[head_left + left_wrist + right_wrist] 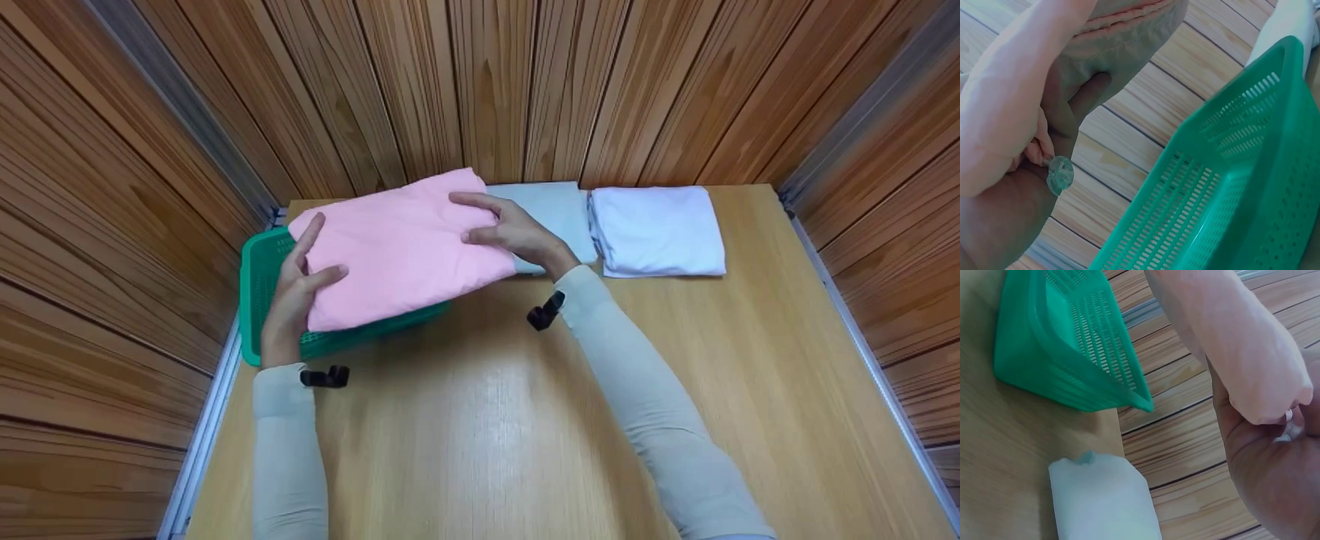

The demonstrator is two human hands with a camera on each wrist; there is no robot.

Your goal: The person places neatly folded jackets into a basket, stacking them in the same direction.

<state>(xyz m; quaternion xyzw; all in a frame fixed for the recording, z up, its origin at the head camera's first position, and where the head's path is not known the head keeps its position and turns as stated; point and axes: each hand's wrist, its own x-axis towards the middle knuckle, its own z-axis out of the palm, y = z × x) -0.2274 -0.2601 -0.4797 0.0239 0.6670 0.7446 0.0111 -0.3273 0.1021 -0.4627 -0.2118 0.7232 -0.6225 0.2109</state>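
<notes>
Between left hand [292, 291] and right hand [519, 234], pinched at both ends: folded pink cloth [397, 251]. Loose grip could unfold it; tilt could snag green perforated plastic basket [252, 300] below.

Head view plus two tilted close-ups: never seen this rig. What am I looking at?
No robot here, just a person's two bare hands. The head view comes from a camera worn on the head, looking forward and down; each close-up comes from a camera on one wrist, hence the tilt. The left hand and right hand grip a folded pink cloth from either side, above the green basket. That basket stands on the wooden table, with a pale blue-grey cloth and a white cloth, both folded, to its right.
</notes>
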